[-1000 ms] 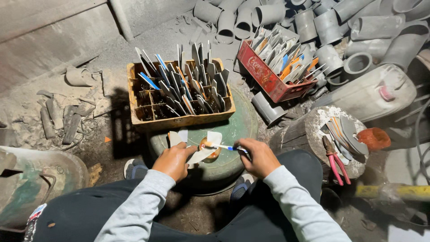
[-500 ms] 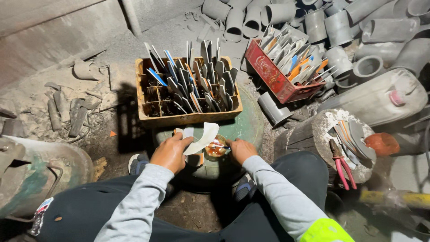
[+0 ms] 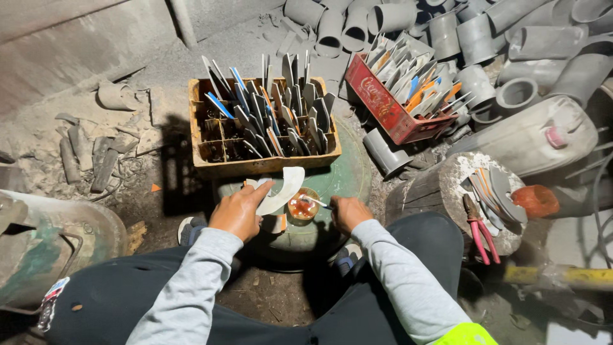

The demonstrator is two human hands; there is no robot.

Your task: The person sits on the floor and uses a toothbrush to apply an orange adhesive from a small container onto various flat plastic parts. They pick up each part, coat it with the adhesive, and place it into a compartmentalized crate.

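We see the left hand [image 3: 239, 211] grasping a curved white strip [image 3: 281, 190], fingers folded around its lower end so that the strip rises up and to the right, above a small glass cup [image 3: 302, 206] of reddish liquid. The right hand [image 3: 348, 212] pinches a thin brush [image 3: 315, 202] whose tip reaches to the cup; whether the tip touches the liquid we cannot quite tell, since it is small in this view. The cup stands on a round green drum lid [image 3: 345, 172] between the person's knees.

Just beyond the hands a wooden crate [image 3: 265, 165] rests on the far edge of the lid, packed with upright grey strips, some with blue edges. To its right lies a red crate [image 3: 383, 112], tilted and filled with similar strips, some orange. Further right a wooden stump [image 3: 434, 185] bears a fan of metal blades [image 3: 495, 191] and pink-handled pliers [image 3: 479, 233]. Grey pipe pieces [image 3: 447, 32] lie heaped at the back, and a pale plastic canister [image 3: 530, 137] lies on its side near them.
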